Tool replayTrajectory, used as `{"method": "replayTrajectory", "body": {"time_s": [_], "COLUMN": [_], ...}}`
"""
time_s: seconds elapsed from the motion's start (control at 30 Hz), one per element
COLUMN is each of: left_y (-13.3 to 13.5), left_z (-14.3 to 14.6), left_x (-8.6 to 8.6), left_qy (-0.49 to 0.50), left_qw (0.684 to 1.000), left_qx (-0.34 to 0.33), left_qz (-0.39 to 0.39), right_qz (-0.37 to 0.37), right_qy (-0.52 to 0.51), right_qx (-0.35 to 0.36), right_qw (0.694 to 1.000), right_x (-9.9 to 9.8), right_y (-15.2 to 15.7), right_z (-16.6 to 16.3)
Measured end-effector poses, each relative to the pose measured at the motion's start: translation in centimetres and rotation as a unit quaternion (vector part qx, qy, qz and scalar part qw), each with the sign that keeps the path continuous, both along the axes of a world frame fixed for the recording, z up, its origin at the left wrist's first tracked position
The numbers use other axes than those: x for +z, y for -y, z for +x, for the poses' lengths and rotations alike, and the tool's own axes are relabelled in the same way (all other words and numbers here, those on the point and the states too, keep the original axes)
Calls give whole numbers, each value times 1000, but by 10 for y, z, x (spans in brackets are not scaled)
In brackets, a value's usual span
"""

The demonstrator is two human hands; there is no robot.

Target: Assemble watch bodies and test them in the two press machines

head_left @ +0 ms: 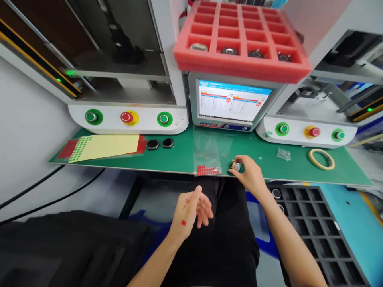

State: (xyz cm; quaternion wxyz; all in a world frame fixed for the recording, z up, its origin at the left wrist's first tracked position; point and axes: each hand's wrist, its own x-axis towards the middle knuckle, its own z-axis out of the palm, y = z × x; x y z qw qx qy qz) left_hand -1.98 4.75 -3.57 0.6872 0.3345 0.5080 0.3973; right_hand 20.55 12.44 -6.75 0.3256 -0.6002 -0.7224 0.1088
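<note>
Currently in my right hand [250, 173]: the watch part [237, 165], pinched between thumb and fingertips at the bench's [179, 160] front edge; whether it touches the surface I cannot tell.
Watch part's lie: tipped, a pale round face showing at a slant; its long axis is too small to read.
My left hand: [190, 211] released, holding nothing, fingers loosely curled, palm turned toward my right; a red square [183, 223] sits near the base of its thumb.
Left hand to watch part: ahead and to the right, apart; only my right hand touches it.
Red stickers: [206, 170] on a clear sheet [206, 145], just left of my right fingertips and ahead of my left thumb, their block running along the front edge.
Two dials: [153, 144] ahead and left of my left hand, well apart from it.
Yellow sheet: [110, 147] farther left than the dials, long side running left to right.
Tape roll: [312, 160] well right of my right hand, a small clear bag [283, 154] between them.
Black tray: [302, 194] right of my right hand and closer to me, lower than the bench.
Screen: [233, 105] beyond both hands, red foam [242, 67] above it.
</note>
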Motion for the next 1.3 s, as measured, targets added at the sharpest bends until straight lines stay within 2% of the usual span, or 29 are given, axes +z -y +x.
{"method": "replayTrajectory", "body": {"time_s": [0.07,0.13,0.23,0.37,0.5,0.6,0.7,0.87,1.03,1.3], "left_y": [-4,-9,-18,-24,-20,-15,-12,-9,-2,2], "left_z": [0,3,9,16,21,22,20,15,10,9], "left_x": [5,9,15,15,14,13,14,21,32,37], "left_qy": [-34,-47,-50,-72,-101,-132,-171,-248,-312,-329], "left_qw": [999,995,987,974,962,953,937,896,849,819], "left_qx": [-6,16,58,94,101,103,107,118,129,139], "left_qz": [37,84,140,194,231,254,284,348,406,449], "right_qz": [3,11,37,74,36,-4,-27,-17,53,182], "right_qy": [4,-5,-40,-119,-240,-349,-382,-364,-312,-185], "right_qx": [-4,-12,-27,-26,46,86,81,78,92,121], "right_qw": [1000,1000,998,990,969,933,920,928,944,958], "right_x": [-8,-11,-5,28,64,74,72,72,83,84], "right_y": [-12,-18,-9,40,96,114,118,120,124,127], "right_z": [1,-2,-13,-46,-84,-100,-104,-103,-105,-103]}}
